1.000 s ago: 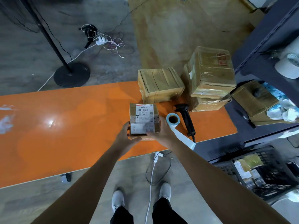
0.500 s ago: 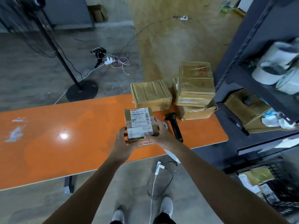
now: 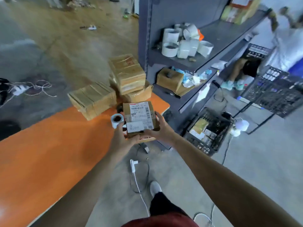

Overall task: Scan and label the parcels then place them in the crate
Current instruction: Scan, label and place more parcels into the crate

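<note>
Parcel point(image 3: 139, 119): you hold it in the air over the right end of the table point(image 3: 49, 153). Its top faces you, with a barcode label on it and a smaller white label nearer you (the print is too blurred to read).
Left hand point(image 3: 122, 140): clamped on the parcel's near left corner, thumb on top beside the small label.
Right hand point(image 3: 161, 130): gripping the parcel's right side, fingers wrapped along that edge.
Crate point(image 3: 201, 147): black, on the floor to your right, below the shelf point(image 3: 213, 35). Packets lie inside it, and it is well apart from the parcel.
Label roll point(image 3: 117, 120): on the table, just left of the parcel.
Flat box point(image 3: 92, 99): on the table's far edge, beyond the roll.
Stacked boxes point(image 3: 127, 73): two, one on the other, just right of the flat box and close to the shelf post.
Shelf: grey, with white rolls point(image 3: 183, 45) heaped on one level. On the level below is an open box point(image 3: 169, 79) with crumpled paper beside it.
Cable point(image 3: 137, 177): white, on the floor beside your shoe.
</note>
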`<state>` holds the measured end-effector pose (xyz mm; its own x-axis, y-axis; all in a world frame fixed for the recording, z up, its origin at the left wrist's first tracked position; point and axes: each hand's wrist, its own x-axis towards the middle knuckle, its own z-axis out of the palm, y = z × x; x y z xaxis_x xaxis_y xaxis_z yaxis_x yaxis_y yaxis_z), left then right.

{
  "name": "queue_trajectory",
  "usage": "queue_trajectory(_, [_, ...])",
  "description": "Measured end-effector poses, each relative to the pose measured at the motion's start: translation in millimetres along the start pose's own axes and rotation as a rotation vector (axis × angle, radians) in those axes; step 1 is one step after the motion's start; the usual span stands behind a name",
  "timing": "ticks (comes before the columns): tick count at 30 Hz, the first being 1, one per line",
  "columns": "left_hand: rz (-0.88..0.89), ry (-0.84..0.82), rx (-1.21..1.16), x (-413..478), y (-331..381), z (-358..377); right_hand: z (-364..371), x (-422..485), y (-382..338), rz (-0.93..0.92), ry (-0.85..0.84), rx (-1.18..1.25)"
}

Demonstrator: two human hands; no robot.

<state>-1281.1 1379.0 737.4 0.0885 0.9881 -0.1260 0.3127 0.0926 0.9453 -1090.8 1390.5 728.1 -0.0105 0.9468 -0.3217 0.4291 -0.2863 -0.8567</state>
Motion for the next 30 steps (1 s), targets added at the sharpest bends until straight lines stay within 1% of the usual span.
queue_trajectory(2, [0.034, -0.125, 0.045, -16.7, -1.7, 23.1, -13.9, -35.5, 26.6, 0.048, 0.119, -0.014])
queue_trajectory(5, [0.049, -0.302, 0.037, -50.5, 6.5, 67.4, -38.8, -99.0, 59.6, 0.114, 0.24, 0.025])
queue_trajectory(7, [0.074, -0.382, 0.05, -68.7, 12.9, 95.1, -53.7, -138.3, 77.7, 0.174, 0.311, 0.055])
queue_trajectory(9, [0.116, -0.417, 0.092, -89.5, 23.9, 118.7, -66.4, -171.4, 93.9, 0.201, 0.373, 0.088])
queue_trajectory(13, [0.173, -0.525, 0.094, -122.5, 41.2, 161.8, -86.8, -226.2, 121.6, 0.21, 0.48, 0.142])
queue_trajectory(19, [0.221, -0.64, 0.126, -171.2, 61.4, 239.5, -132.2, -300.2, 170.4, 0.237, 0.607, 0.247])
queue_trajectory(22, [0.273, -0.691, 0.157, -206.0, 73.2, 297.8, -165.7, -346.1, 211.0, 0.249, 0.653, 0.276])
queue_trajectory(26, [0.332, -0.747, 0.227, -264.1, 88.6, 394.3, -222.7, -420.4, 281.2, 0.278, 0.759, 0.269])
queue_trajectory(30, [0.328, -0.791, 0.251, -331.5, 102.3, 493.9, -286.9, -504.7, 348.4, 0.256, 0.79, 0.312])
